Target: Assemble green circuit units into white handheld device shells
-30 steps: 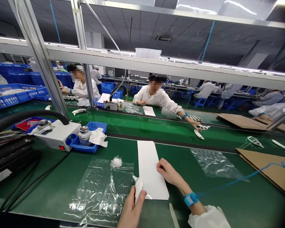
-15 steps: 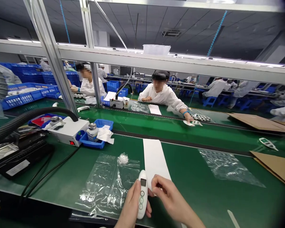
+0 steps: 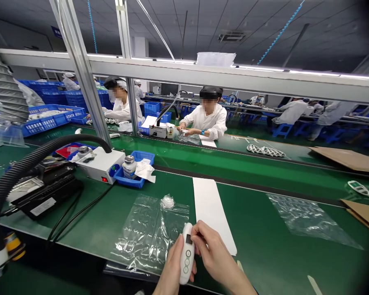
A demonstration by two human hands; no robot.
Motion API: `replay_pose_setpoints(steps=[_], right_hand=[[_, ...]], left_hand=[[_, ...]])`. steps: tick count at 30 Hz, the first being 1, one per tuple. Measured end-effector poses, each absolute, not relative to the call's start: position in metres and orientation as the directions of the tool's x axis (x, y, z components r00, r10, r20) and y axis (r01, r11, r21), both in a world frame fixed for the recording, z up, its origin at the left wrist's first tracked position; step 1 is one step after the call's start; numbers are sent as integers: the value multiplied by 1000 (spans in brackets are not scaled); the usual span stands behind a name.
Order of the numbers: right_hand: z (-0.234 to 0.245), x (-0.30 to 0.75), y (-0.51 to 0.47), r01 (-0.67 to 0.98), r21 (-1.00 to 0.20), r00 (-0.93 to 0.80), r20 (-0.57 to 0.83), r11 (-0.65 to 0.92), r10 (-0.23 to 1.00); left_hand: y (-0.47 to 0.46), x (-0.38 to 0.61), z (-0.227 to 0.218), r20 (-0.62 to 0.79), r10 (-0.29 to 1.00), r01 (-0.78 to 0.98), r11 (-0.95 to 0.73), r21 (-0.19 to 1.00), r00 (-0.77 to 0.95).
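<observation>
1. At the left edge of the frame a black hose (image 3: 24,164) arcs over a dark machine (image 3: 46,192), whose cables trail across the green desk (image 3: 258,246). They are well apart from my hands.
2. Further right, a blue tray (image 3: 135,182) sits just beside a white box unit (image 3: 101,162).
3. A clear plastic sheet (image 3: 152,233) lies flat at lower centre-left, with a crumpled film ball (image 3: 167,202) at its far edge. I judge it slick, so anything dropped there could skid.
4. My left hand (image 3: 171,272) comes up from the bottom edge. Its fingers (image 3: 176,256) are clamped around the back and side of the white handset (image 3: 187,254).
5. The handset is held upright in the air at lower centre, above the near edge of the desk, between the sheet and the paper strip. Its small display and round buttons face me.
6. My right hand (image 3: 215,256) has its fingertips (image 3: 198,239) drawn together on the handset's upper right edge by the display. I cannot tell if they also pinch something thin.
7. The risks I see:
   - One hand carries the handset, so a hard tug at the top could twist it loose over the desk edge.
   - My fingertips could smear the display.
8. The white paper strip (image 3: 212,211) lies just beyond my right hand, and a second plastic sheet (image 3: 307,219) lies well to the right.
</observation>
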State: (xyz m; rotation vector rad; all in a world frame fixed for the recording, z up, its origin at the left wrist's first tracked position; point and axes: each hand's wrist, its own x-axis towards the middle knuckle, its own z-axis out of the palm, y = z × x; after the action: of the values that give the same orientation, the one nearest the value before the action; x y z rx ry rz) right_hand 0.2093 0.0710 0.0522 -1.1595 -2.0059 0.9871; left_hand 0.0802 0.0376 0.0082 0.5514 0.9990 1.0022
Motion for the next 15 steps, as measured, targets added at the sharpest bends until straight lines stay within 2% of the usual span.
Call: replay_pose_setpoints(steps=[7, 15], right_hand=[[51, 207, 72, 424, -851, -417, 121, 310, 901], [50, 206, 72, 413, -867, -416, 92, 278, 905]], left_hand=[[34, 78, 5, -430, 884, -495, 460, 737, 181], [35, 75, 1, -377, 902, -442, 433, 786, 213]])
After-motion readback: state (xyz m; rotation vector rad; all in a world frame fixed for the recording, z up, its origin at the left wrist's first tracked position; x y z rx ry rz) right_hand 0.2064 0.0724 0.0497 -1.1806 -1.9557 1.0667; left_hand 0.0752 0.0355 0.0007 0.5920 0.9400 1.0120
